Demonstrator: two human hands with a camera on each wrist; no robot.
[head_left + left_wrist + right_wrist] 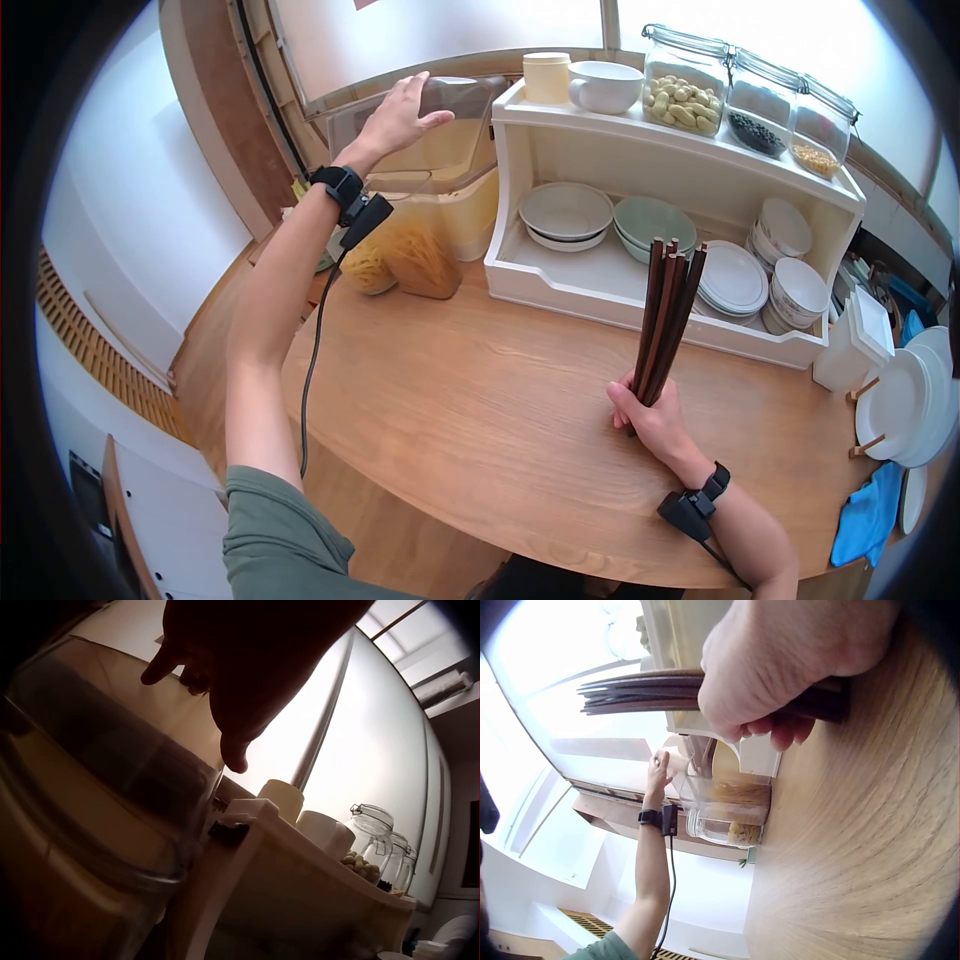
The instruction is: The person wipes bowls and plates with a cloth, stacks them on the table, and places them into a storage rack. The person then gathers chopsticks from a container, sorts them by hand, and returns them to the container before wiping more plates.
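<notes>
My right hand grips a bundle of dark brown chopsticks near its lower end, upright just over the tabletop. In the right wrist view the chopsticks stick out past the curled fingers. My left hand is raised at the back left, fingers extended, beside the see-through lid of a cream storage bin. From the left wrist camera, the hand is a dark shape with fingertips and thumb at the top edge of the clear lid.
A white two-level shelf holds plates and bowls, with a cream cup, a white cup and glass jars on top. Pasta containers stand at the left. Plates and a blue cloth are at the right.
</notes>
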